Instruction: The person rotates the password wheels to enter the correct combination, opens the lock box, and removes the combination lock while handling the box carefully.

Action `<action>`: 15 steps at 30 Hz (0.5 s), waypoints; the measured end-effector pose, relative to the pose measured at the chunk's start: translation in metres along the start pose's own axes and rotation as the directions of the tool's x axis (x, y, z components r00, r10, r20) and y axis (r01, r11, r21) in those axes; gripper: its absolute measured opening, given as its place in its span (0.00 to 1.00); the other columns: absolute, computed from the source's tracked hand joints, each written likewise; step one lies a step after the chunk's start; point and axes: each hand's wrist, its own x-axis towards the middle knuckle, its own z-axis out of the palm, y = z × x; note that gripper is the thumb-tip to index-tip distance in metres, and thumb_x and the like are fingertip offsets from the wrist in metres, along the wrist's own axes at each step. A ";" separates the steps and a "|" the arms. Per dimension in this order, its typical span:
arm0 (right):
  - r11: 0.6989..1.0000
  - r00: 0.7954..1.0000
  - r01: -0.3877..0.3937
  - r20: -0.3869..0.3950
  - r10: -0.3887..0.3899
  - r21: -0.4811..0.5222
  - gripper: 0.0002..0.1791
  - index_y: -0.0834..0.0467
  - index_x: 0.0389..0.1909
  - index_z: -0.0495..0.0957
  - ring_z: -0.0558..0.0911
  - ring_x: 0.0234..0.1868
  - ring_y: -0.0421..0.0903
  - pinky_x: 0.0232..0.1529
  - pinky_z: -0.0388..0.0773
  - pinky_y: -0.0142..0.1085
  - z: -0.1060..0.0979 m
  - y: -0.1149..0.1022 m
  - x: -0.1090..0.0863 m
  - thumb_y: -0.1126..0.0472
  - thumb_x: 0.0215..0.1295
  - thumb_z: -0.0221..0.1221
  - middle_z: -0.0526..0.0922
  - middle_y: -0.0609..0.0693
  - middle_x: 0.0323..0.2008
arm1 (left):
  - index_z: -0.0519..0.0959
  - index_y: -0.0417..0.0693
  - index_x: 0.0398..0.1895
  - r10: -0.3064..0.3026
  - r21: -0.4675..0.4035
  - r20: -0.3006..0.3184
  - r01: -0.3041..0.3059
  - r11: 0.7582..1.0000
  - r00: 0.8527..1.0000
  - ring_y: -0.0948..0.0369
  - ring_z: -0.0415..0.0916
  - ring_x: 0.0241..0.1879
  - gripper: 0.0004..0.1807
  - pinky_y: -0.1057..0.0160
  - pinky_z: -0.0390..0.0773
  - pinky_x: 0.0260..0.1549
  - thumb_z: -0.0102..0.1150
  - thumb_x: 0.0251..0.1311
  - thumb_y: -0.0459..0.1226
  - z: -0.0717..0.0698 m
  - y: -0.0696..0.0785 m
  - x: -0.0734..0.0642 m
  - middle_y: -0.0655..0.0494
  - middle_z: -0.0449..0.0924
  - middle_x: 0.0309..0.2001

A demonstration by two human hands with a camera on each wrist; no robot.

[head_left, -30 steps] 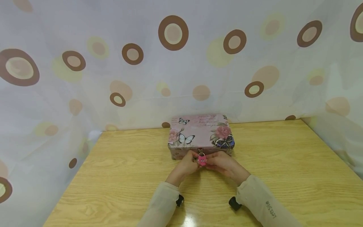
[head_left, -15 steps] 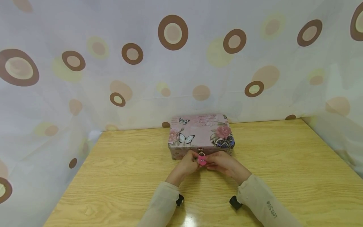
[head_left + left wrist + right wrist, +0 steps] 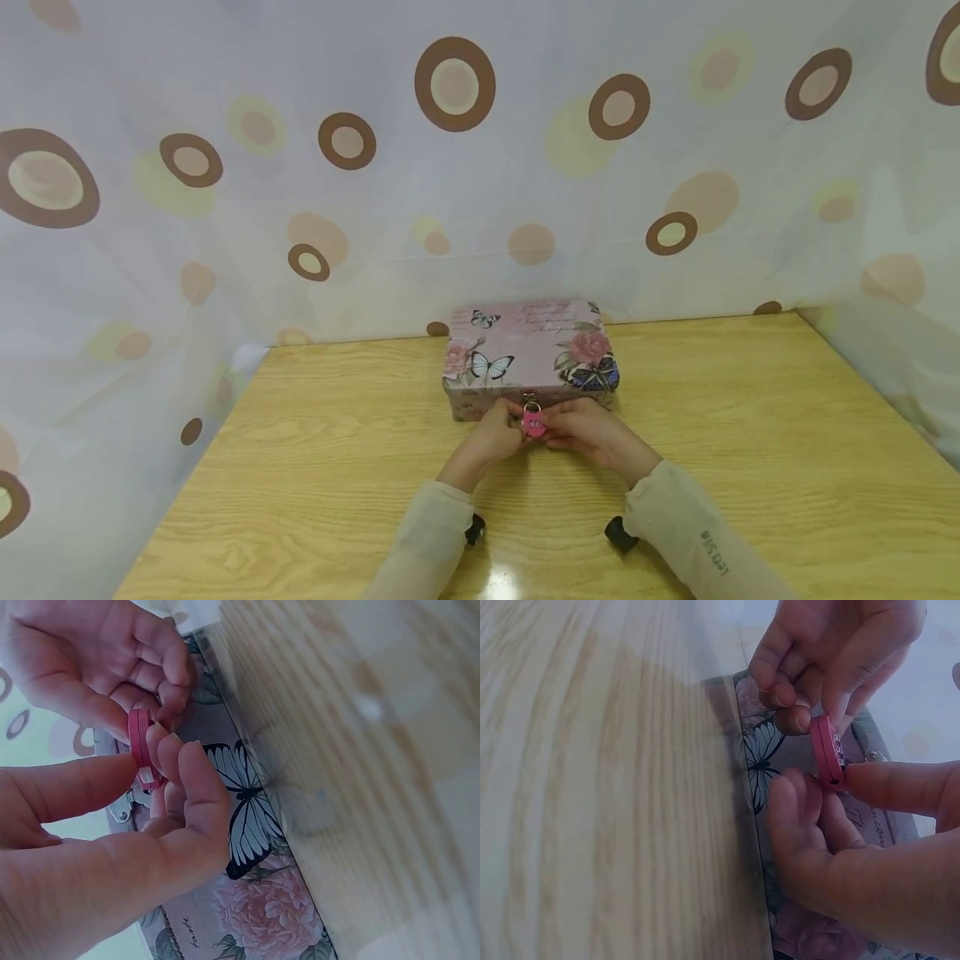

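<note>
A pink combination padlock [image 3: 534, 423] hangs by its shackle at the front clasp [image 3: 529, 397] of a pink tin box [image 3: 528, 346] printed with butterflies and roses. My left hand [image 3: 492, 433] pinches the padlock from the left between thumb and fingers. From the other side my right hand [image 3: 592, 432] pinches it too, its thumb [image 3: 900, 787] against the face with the number dials [image 3: 838, 750]. In the left wrist view the padlock [image 3: 141, 746] shows edge-on between both sets of fingers. The digits are too small to read. The box lid is down.
The box stands at the back of a light wooden table [image 3: 337, 467], close to a white curtain [image 3: 375, 200] with brown and beige circles. The curtain also runs along the left and right sides. Black straps [image 3: 621, 535] show under both sleeves.
Both hands stay on the padlock at the box front. The padlock's face tilts slightly and the right forearm shifts a little; the box stays in place.
</note>
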 end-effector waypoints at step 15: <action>0.995 0.992 0.063 -0.116 -0.053 0.077 0.15 0.85 0.47 0.68 0.79 0.28 0.39 0.34 0.79 0.30 0.012 0.011 0.002 0.75 0.67 0.49 0.80 0.51 0.29 | 0.76 0.28 0.34 0.114 0.280 -0.004 -0.109 0.954 0.993 0.59 0.69 0.30 0.07 0.63 0.73 0.30 0.51 0.54 0.24 -0.009 -0.024 0.023 0.48 0.74 0.30</action>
